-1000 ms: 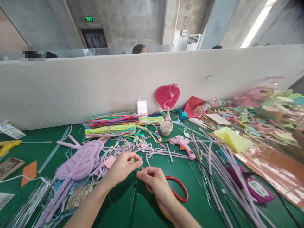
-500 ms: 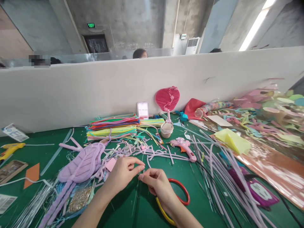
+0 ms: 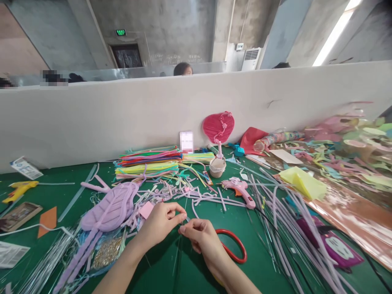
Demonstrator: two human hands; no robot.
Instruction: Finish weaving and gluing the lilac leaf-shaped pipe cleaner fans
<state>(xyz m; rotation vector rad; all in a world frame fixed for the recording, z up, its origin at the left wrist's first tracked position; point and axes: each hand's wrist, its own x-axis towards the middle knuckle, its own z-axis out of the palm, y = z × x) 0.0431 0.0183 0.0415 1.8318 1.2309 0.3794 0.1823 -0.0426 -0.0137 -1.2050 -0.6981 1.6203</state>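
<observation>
My left hand [image 3: 159, 223] and my right hand [image 3: 200, 237] meet over the green table [image 3: 245, 281], fingertips almost touching. Both pinch a very thin wire or thread [image 3: 185, 204] that runs up from the fingers and down toward me. Scissors with a red handle [image 3: 237, 249] lie under my right hand. A purple leaf made of pipe cleaners [image 3: 108, 208] lies just left of my left hand, with a small pink paper square [image 3: 146, 210] beside it.
A stack of coloured pipe cleaners [image 3: 150, 161], a pink glue gun [image 3: 240, 190], a small cup [image 3: 217, 166] and a pink fan [image 3: 219, 124] sit behind. Purple sticks [image 3: 284, 220], yellow paper [image 3: 303, 181] and scraps fill the right. A yellow glue gun [image 3: 20, 190] lies far left. A white partition [image 3: 122, 118] backs the table.
Both hands hold nearly the same pinch on the thin strand; my right hand has shifted slightly. The view has drifted a little.
</observation>
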